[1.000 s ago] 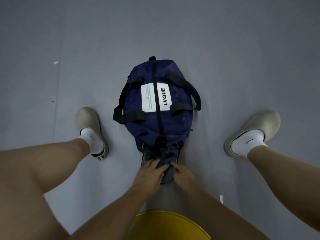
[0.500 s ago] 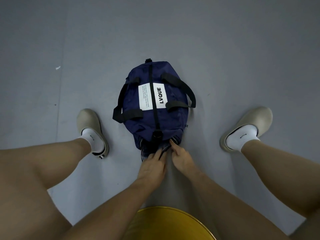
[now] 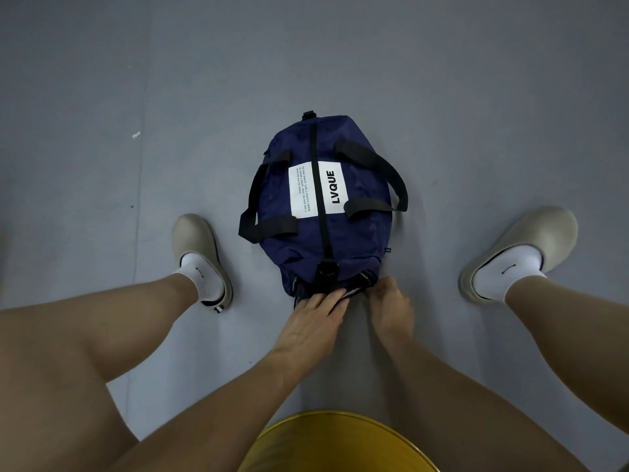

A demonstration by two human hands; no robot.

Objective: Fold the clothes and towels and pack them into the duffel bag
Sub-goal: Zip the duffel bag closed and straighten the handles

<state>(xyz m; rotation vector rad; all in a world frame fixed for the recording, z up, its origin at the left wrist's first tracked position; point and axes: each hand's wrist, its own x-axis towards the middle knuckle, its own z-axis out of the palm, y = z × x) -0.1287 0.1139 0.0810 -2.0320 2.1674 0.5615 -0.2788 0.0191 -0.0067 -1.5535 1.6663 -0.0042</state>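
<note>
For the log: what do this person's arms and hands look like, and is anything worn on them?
Nothing is worn on them. The left hand and right hand have no gloves, and no ring, watch or bracelet shows. The left forearm and right forearm are uncovered down to the frame's lower edge; no sleeve is in view.

Dim, even overhead light; soft shadows, wide-angle edge distortion.

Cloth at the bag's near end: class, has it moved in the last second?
Yes. It has gone farther into the bag, toward the buckle; only a strip of cloth shows ahead of the left hand.
</note>
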